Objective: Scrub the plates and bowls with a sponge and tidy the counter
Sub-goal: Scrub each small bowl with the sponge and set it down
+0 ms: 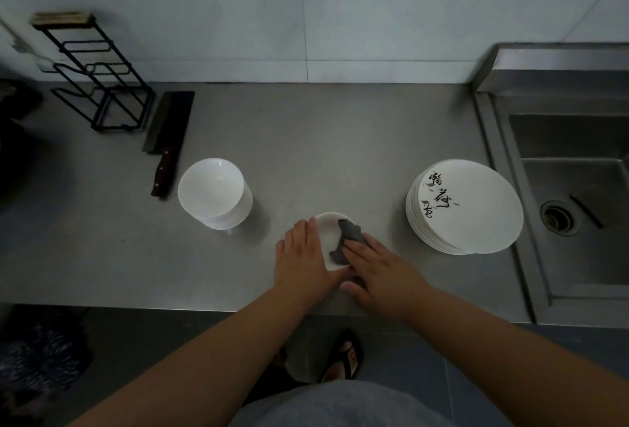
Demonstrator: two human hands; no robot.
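A steel counter (340,140) holds a small dish (327,231) near its front edge. The left hand (303,256) cups its rim; the right hand (377,266) presses a sponge (349,237) inside. Best to scrub in circles, dish held steady.

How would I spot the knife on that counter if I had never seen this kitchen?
Start at the steel counter and look to its far left, where a black wire rack stands by the wall. The knife lies flat just right of that rack, behind the stack of white bowls. It is the only dark, rectangular thing among round white dishes, a broad cleaver with a reddish-brown handle.
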